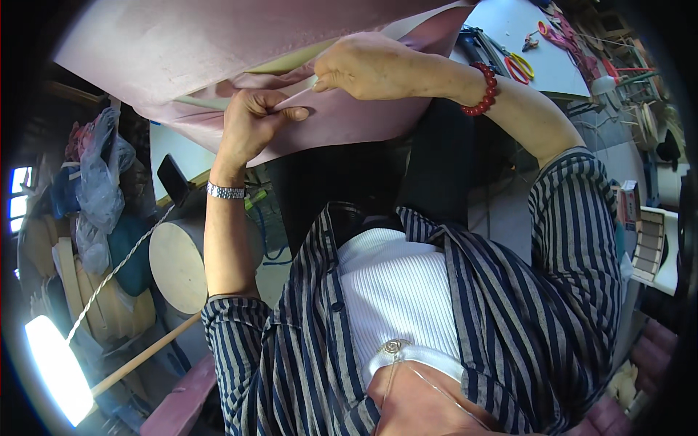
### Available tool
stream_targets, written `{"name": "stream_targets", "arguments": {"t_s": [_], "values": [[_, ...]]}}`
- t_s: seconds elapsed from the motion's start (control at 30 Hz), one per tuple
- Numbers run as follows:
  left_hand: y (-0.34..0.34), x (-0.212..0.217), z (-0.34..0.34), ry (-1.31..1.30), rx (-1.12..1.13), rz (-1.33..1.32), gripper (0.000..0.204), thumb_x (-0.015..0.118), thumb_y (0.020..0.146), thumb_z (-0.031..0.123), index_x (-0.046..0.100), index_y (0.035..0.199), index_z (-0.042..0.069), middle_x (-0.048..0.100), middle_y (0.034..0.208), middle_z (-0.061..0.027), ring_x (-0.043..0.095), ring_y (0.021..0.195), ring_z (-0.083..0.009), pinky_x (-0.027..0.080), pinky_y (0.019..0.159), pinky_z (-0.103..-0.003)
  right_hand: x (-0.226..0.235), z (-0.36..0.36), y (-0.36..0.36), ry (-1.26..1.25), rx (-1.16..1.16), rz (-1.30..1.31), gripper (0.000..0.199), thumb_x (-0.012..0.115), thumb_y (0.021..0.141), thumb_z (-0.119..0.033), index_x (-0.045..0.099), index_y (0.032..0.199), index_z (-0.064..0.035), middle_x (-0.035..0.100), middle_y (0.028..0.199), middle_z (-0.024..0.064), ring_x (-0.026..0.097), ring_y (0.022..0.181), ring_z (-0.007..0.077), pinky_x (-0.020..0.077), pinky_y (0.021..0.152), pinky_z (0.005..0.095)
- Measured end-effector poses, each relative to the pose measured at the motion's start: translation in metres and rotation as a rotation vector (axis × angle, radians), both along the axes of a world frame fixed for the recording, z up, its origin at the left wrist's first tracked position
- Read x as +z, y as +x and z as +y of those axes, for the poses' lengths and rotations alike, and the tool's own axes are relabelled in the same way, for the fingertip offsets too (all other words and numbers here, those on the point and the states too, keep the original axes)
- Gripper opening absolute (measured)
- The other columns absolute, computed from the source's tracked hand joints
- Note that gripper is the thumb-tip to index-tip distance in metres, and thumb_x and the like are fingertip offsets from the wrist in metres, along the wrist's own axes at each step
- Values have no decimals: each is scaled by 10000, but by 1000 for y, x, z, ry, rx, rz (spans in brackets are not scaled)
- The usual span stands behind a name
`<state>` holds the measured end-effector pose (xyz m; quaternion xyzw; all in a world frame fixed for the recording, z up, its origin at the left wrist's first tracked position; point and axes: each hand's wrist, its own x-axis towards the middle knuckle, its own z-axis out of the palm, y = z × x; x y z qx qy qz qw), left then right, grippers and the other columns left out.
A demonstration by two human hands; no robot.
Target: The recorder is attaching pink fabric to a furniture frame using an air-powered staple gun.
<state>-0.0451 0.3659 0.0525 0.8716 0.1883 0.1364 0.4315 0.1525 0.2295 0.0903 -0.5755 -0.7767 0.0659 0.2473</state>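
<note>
A large piece of smooth pink leather-like material (349, 120) hangs in front of me, its edge folded open. My left hand (254, 123) is closed on that edge, with the thumb pointing to the right. Just to the right and slightly farther away, my right hand (367, 65) pinches the same edge between thumb and bent fingers. A short stretch of the edge runs taut between the two hands. Behind them, within the fold, shows a pale yellowish layer (273, 67); what lies deeper is hidden by the material.
On the white table (560, 81) at the far right lie scissors (520, 67) with red and yellow handles. A dark phone (173, 180) sits at the left table edge. Also left are a round drum-like object (178, 267), hanging plastic bags (102, 171) and a lit lamp (58, 370).
</note>
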Motion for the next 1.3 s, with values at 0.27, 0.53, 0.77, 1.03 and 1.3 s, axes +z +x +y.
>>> {"name": "stream_targets", "arguments": {"t_s": [0.27,0.53,0.77,1.03,1.3], "values": [[-4,11,-1,-115,-26,-49,103,780,786,44,763,872,-9,688,732,10,549,676,-33,451,668,-215,33,-36,30,-103,32,-369,218,685,832,-216,689,926,-19,672,805,139,664,856,327,507,754,409],[19,25,-45,570,-32,-106,284,836,700,184,683,862,7,624,805,-129,563,645,-254,451,614,-330,2,-51,58,510,38,-222,135,592,829,-130,537,744,-40,568,697,141,600,680,318,477,628,420],[67,12,-58,230,18,5,419,881,706,198,667,978,-40,691,800,-17,533,666,-71,459,630,-258,-7,-26,63,319,-128,-203,146,658,807,-196,686,780,-55,682,828,192,691,767,316,528,634,404],[69,14,-49,-218,-12,-38,301,830,787,152,693,982,-32,654,765,27,509,672,-48,447,626,-224,5,-32,48,227,-266,19,191,647,894,-245,694,833,-70,693,755,86,680,740,253,511,649,388],[105,49,-78,548,81,-170,167,785,780,62,688,873,-37,683,701,14,590,678,-50,468,646,-240,13,-39,46,405,-254,-31,197,660,859,-292,664,852,-95,688,788,45,683,737,220,512,573,373]]}}
